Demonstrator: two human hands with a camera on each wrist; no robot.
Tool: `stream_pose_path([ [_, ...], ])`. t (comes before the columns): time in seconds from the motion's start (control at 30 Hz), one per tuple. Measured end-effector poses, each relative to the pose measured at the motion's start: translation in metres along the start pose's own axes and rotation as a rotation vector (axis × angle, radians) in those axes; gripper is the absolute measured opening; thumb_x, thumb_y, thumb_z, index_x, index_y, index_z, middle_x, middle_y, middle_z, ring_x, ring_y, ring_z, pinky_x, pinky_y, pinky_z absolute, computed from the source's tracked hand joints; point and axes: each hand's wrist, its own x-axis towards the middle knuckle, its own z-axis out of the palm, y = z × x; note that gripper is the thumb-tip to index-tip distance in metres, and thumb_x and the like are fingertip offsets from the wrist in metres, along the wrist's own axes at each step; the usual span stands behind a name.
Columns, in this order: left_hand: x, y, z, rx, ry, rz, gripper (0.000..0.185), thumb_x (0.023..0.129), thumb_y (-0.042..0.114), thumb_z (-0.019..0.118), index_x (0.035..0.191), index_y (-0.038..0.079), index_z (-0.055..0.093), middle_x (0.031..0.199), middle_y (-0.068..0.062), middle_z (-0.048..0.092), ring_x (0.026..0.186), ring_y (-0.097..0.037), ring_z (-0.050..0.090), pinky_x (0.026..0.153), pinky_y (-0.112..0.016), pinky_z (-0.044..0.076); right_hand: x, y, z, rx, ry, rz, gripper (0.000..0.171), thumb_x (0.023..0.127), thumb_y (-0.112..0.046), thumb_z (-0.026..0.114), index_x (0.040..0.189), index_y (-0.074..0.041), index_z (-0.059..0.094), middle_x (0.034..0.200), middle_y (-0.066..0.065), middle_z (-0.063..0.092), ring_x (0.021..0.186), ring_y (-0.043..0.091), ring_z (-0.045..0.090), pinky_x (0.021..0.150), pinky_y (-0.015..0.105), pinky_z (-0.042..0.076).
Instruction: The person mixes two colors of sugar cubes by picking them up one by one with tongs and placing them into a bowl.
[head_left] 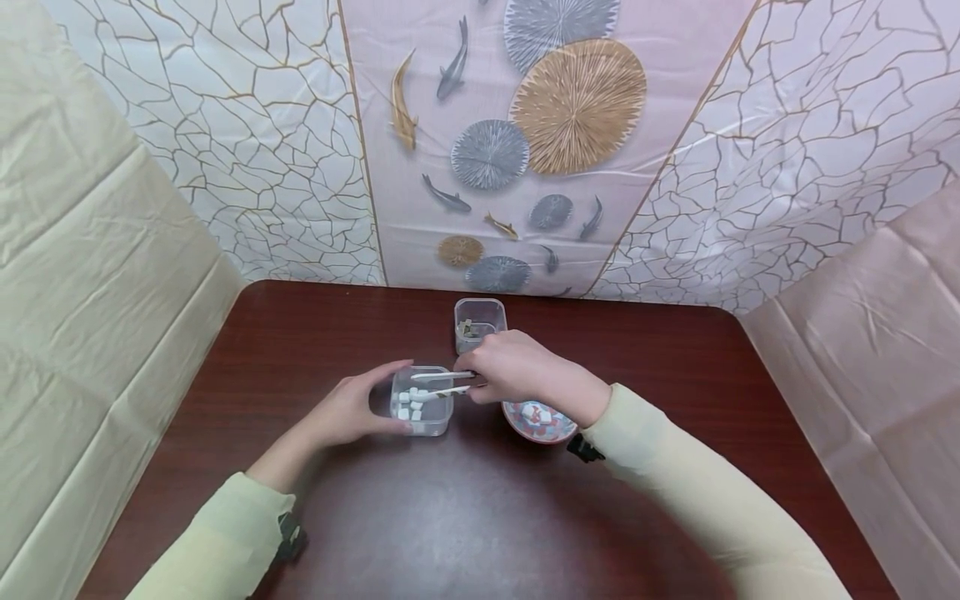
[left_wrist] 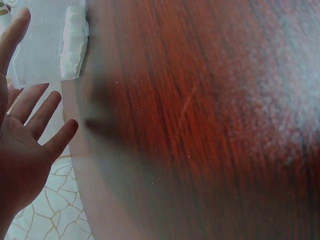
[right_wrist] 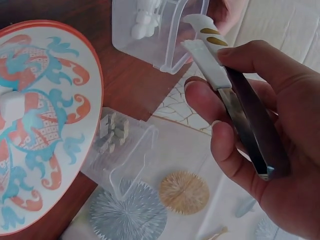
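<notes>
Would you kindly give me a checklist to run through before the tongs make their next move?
1. Left hand steadying the near container: ok, thumb and finger on opposite sides.
2. Right hand gripping the tongs: ok.
3. White cubes available in that container: ok, several.
4. Cube held between the tips: not ok, they stand apart with nothing visible between.
5. Bowl uncovered in the head view: not ok, the right arm partly hides it.
</notes>
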Motion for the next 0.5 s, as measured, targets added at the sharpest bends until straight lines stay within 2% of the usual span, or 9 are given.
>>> stream_pose_path([
  [0.1,0.0,0.0,0.0,-0.004,0.001,0.0,0.099,0.077,0.043,0.098,0.16,0.019,0.051,0.148,-0.012,0.064,0.133,-0.034,0.062,0.11,-0.058,0.05,0.004,-0.003,0.001,-0.033,0.004,-0.009,0.008,0.085,-0.017,0.077,0.082,-0.019,0.07,0.059,-0.014,0.045,0.055,0.01,0.048,0.051,0.036,0.043],
  [0.3,0.0,0.0,0.0,0.002,0.005,0.003,0.098,0.077,0.04,0.098,0.16,0.019,0.051,0.147,-0.012,0.065,0.132,-0.033,0.063,0.109,-0.057,0.05,0.011,-0.008,0.0,-0.076,-0.036,0.016,0.01,0.087,-0.022,0.079,0.083,-0.017,0.072,0.061,-0.01,0.058,0.06,0.017,0.062,0.055,0.041,0.051],
  [0.5,-0.001,0.001,0.0,0.005,0.005,0.0,0.098,0.077,0.04,0.098,0.16,0.018,0.051,0.147,-0.013,0.065,0.13,-0.033,0.064,0.108,-0.057,0.051,0.015,-0.01,0.0,-0.099,-0.049,0.028,0.014,0.086,-0.025,0.081,0.079,-0.02,0.07,0.063,-0.009,0.06,0.063,0.02,0.065,0.059,0.044,0.053],
])
